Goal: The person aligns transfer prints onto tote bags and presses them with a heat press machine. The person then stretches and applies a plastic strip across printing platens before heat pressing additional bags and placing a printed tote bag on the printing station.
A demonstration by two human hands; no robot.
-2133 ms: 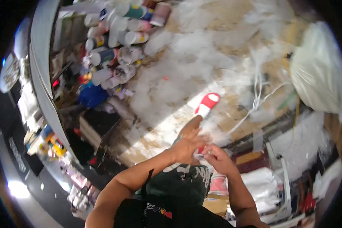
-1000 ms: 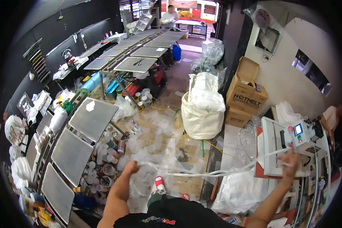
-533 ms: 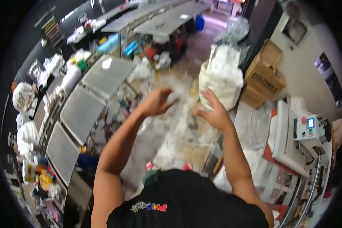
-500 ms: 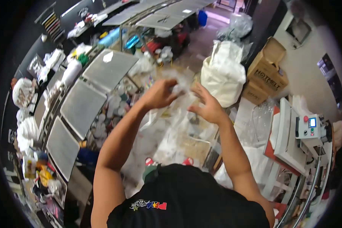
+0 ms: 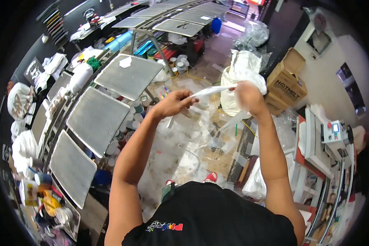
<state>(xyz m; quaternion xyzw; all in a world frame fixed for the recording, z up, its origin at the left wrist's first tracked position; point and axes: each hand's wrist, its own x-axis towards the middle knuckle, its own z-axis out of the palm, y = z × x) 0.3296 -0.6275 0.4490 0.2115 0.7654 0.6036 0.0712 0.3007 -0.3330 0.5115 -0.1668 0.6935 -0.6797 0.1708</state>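
A white plastic strip (image 5: 213,89) runs between my hands at mid-view, over the littered floor, with loose lengths hanging below. My left hand (image 5: 176,102) grips it, fingers curled round it. My right hand (image 5: 249,97), partly blurred, is closed on its other end in front of a large cream sack (image 5: 231,104). Below my black shirt's hem, both feet in red-and-white sandals (image 5: 210,177) show on the floor.
Grey platens (image 5: 96,121) on a rail line the left, with paint tubs (image 5: 136,108) beneath. Cardboard boxes (image 5: 285,86) stand behind the sack. A press machine (image 5: 336,137) is at right. A yellow cord (image 5: 219,107) crosses the floor, and plastic bags (image 5: 252,37) fill the back.
My view has lifted from floor to room. Half a second ago both hands had fingers apart; now they are closed on the strip, and my right hand has moved up and right.
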